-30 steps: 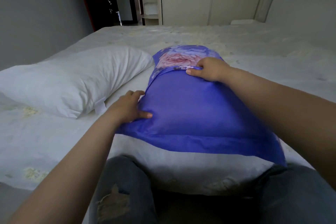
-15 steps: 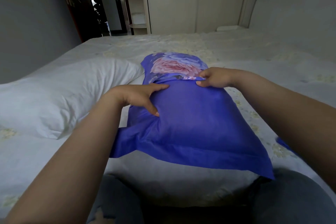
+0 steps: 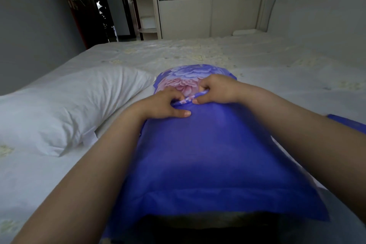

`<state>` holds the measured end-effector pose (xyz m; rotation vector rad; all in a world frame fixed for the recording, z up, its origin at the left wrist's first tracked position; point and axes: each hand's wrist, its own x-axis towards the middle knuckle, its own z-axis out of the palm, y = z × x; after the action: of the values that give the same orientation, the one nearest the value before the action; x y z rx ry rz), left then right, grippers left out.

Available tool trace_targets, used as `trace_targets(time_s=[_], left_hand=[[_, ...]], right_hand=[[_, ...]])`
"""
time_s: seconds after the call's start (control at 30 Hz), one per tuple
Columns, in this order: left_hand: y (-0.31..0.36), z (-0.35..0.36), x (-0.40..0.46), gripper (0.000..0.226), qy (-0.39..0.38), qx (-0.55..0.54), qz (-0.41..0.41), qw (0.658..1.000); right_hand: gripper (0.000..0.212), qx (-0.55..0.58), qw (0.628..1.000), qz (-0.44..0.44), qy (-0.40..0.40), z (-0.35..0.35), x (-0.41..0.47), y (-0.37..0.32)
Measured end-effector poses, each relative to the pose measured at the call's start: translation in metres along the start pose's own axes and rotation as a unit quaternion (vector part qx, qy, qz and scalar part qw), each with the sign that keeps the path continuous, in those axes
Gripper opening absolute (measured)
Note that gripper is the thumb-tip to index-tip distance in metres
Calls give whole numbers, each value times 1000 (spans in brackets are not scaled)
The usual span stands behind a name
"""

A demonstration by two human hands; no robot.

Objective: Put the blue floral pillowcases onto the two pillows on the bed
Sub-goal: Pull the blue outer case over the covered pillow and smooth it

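Note:
A blue floral pillowcase (image 3: 210, 156) covers a pillow lying lengthwise in front of me on the bed (image 3: 277, 69). Its plain blue side faces up and its pink and lilac flower print shows at the far end. My left hand (image 3: 168, 104) and my right hand (image 3: 217, 89) sit close together at the far edge of the blue flap, both pinching the fabric there. A bare white pillow (image 3: 65, 109) lies to the left, beside the covered one. A strip of blue cloth (image 3: 346, 123) peeks out behind my right forearm.
The white bedspread has faint yellow flower patches. A padded headboard (image 3: 320, 6) rises at the right. Beyond the bed stand a white wardrobe (image 3: 208, 16), open shelves (image 3: 146, 16) and a dark doorway (image 3: 99, 6). A grey wall runs along the left.
My left hand moved from the pillowcase's left side up to the far flap edge, beside my right hand. The white pillow end near my lap is no longer visible; blue fabric covers it.

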<state>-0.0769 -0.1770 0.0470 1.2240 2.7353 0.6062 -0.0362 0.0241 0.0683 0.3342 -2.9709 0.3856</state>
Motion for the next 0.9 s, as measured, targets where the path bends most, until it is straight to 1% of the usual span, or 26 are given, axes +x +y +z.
trace_targets(time_s=[0.07,0.13,0.17,0.2,0.23,0.27,0.3,0.33,0.37,0.43,0.47,0.5,0.53,0.57,0.63,0.67,0.73,0.8,0.83,0.9], left_hand=[[-4,2,6,29,8,0,14,1000],[-13,-9,7,40,-37,-4,10,999],[-16,-16,6,42,-68,-10,-3,998],[-21,-21,7,43,-80,-7,-19,997],[-24,-22,11,43,-65,7,-29,997],[-25,-19,17,44,-18,37,-40,998],[-24,-12,22,42,57,87,-55,993],[-21,-2,26,36,145,150,-65,976],[-19,11,26,29,214,202,-67,953],[-17,33,23,22,283,247,-44,926],[-20,40,21,20,299,251,-34,920],[-20,44,18,19,313,259,-27,913],[-21,45,17,17,324,276,-24,905],[-19,44,16,17,332,297,-24,895],[-14,42,14,16,324,332,-21,886],[-14,40,13,17,316,336,-4,887],[-13,41,13,25,288,316,69,901],[-15,43,13,34,267,291,130,909],[-15,45,14,36,263,290,136,910],[-14,46,20,36,255,315,100,909]], right_hand=[[34,98,992,19,-72,-2,-7,16],[28,204,964,42,-164,-12,-18,29],[23,248,945,49,-207,-17,-22,35],[16,274,930,51,-239,-20,-24,40],[12,277,925,52,-254,-21,-25,45],[13,258,932,52,-247,-22,-24,47],[16,223,948,49,-223,-20,-22,47],[18,177,965,47,-190,-17,-19,48],[18,134,977,45,-162,-14,-17,47],[16,14,992,46,-113,-9,-17,46],[13,-69,994,51,-68,-4,-17,47],[7,-148,988,54,4,2,-16,49],[8,-211,972,54,88,10,-15,51],[11,-268,949,57,155,20,-13,53],[13,-325,911,42,250,38,-12,54],[17,-339,897,21,281,43,-11,53],[14,-343,885,-2,315,53,-14,57],[7,-334,885,-16,323,59,-17,57],[11,-339,886,-15,316,60,-18,57],[13,-349,891,3,291,60,-18,55]])
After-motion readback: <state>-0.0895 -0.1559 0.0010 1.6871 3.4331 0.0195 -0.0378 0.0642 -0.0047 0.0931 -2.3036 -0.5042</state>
